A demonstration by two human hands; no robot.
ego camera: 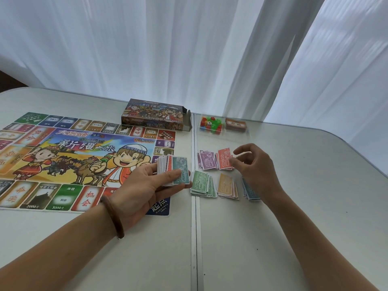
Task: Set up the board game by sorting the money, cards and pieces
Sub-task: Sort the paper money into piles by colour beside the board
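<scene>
A person is sorting play money at a white folding table [294,206], where a colourful printed game board [63,164] is lying spread over the left half and a cardboard game box [153,114] is sitting behind it. The left hand [142,185] is gripping an unsorted stack of paper notes [168,164], thumb pressing across the teal note on top. The right hand [254,164] is hovering by the red note pile [224,159], fingers loosely curled and apparently holding nothing. The purple pile [206,161], green pile [201,184], orange pile [227,185] and blue pile [251,192] are lying alongside, long edges running away from the person. The blue pile, likely the teal note's destination, is lying rightward past green and orange, under the right wrist, so that hand is nearer. The small plastic pieces [211,123] and brown card deck [235,124] are waiting at the far side.
</scene>
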